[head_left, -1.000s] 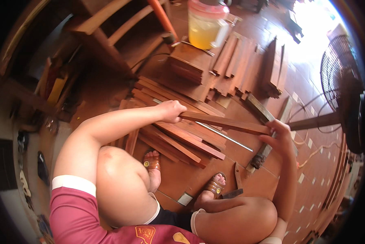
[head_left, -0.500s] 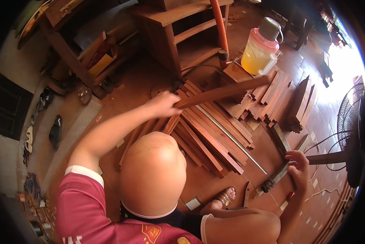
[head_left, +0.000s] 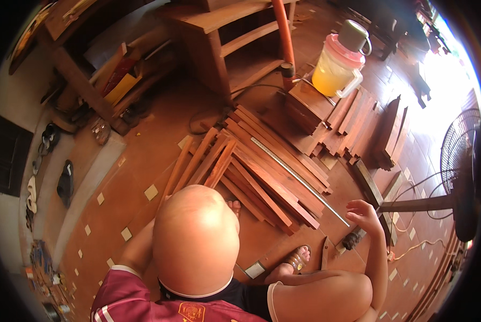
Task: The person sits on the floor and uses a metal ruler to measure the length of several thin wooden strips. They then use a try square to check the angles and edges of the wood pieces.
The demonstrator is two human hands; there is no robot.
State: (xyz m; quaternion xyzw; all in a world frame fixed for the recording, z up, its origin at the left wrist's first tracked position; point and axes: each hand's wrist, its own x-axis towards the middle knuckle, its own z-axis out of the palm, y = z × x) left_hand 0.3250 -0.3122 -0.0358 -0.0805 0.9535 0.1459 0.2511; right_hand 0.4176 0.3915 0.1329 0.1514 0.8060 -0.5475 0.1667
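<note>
Tiled floor (head_left: 160,134) fills the view, reddish brown with pale inset squares. Wooden shelf unit (head_left: 235,37) stands at 12 o'clock, an orange pipe (head_left: 284,35) leaning up against it. Standing fan (head_left: 460,172) at 3 o'clock, its pole and base reaching in toward the work spot.

Pile of reddish wood slats (head_left: 262,172) lies flat at centre, fanned side by side on the floor, probably so each length can be picked and compared. A long metal ruler (head_left: 299,180) rests diagonally on top of the slats, running toward 4 o'clock. Second stack of shorter boards (head_left: 353,123) at 1 o'clock, just beside a yellow jug with pink lid (head_left: 337,64).

The person sits low on the floor, one knee raised and covering most of the left arm. Left hand (head_left: 233,204): only a bit shows past the knee, down by the near ends of the slats; grip cannot be told.

Right hand (head_left: 362,212) hovers at 4 o'clock, just beside the ruler's near end, grip loosely open with fingers curled, holding nothing. A dark-handled tool (head_left: 352,240) lies on the floor just below it, within easy reach. A sandalled foot (head_left: 296,259) at 5 o'clock, near a small pale block (head_left: 255,270).
</note>
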